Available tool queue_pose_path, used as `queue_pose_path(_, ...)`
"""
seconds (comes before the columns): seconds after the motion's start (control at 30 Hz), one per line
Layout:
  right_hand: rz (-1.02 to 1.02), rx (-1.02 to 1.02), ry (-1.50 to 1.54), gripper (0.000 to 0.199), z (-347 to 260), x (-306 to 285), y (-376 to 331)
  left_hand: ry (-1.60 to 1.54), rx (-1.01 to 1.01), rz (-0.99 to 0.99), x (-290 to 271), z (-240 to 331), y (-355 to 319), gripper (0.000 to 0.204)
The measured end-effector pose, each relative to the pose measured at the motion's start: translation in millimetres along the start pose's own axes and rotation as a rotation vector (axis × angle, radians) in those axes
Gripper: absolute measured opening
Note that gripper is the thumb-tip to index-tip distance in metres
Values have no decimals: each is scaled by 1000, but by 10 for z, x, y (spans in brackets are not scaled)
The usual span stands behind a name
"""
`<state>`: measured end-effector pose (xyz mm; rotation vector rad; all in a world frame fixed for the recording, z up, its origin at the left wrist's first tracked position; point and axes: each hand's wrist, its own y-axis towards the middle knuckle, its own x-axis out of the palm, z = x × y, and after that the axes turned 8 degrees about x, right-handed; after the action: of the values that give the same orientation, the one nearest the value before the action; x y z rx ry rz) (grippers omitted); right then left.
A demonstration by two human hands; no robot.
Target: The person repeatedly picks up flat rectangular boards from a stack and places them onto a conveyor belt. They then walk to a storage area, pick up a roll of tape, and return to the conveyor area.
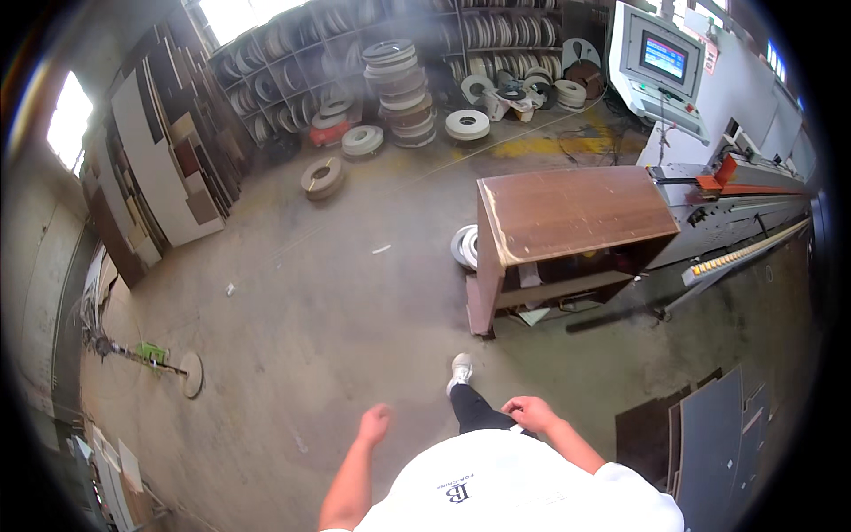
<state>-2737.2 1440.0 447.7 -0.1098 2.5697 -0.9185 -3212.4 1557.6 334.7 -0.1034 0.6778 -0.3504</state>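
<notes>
My left hand (377, 424) hangs out in front of my body over the bare floor, its fingers loosely curled and slightly blurred. Nothing shows in it. My right hand (529, 413) is bent in close to my waist, beside the dark trousers (479, 410). Its fingers are curled together, and a small white bit (517, 429) shows just under them; whether they grip it is hard to make out. One white shoe (460, 368) is stepped forward on the floor, short of a worn brown wooden cabinet (576, 213).
A machine with a control screen (665, 58) stands beyond the cabinet, with a roller rail (745, 253) jutting out. Edging rolls (408, 97) are stacked at the back before full shelves (301, 62). Boards lean left (160, 133) and lower right (709, 434). A round-based stand (191, 375) is at left.
</notes>
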Motion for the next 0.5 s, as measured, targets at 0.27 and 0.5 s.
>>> queue_pose_path(0.27, 67, -398, -234, 34, -2416, -894, 2189, -41, -395, -164, -748, 344, 1657, 33)
queue_pose_path(0.5, 699, -574, -199, 36, -3776, -2457, 4157, -57, -668, -225, -995, -465, 2197, 40)
